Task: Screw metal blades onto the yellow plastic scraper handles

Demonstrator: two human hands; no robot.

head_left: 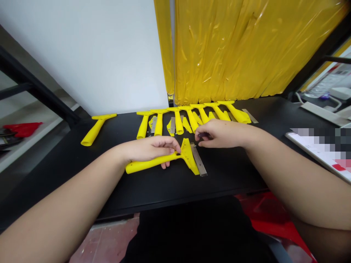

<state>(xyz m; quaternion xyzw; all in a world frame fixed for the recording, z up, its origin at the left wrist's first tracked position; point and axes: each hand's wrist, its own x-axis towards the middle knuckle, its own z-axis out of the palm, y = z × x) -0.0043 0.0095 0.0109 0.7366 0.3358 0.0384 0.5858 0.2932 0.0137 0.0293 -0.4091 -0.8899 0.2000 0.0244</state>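
Observation:
A yellow scraper (pixel 188 155) lies across the black tabletop in front of me, its handle to the left and its wide head to the right. Along the head's edge sits a flat metal blade (pixel 199 162). My left hand (pixel 152 148) is closed over the scraper's handle near the neck. Just beyond the head, my right hand (pixel 221 133) has its fingers curled around a small dark thing (pixel 203 134), mostly hidden by the fingers. Behind both hands stands a row of yellow scraper handles (pixel 178 122), with loose yellow head pieces and metal blades (pixel 172 126) among them.
One more yellow handle (pixel 97 130) lies apart at the left. A white panel (pixel 109 54) and yellow plastic sheeting (pixel 233 51) rise behind the black table (pixel 153 191). A white sheet or board (pixel 307 148), partly blurred out, lies at the right edge. Black frame posts flank both sides.

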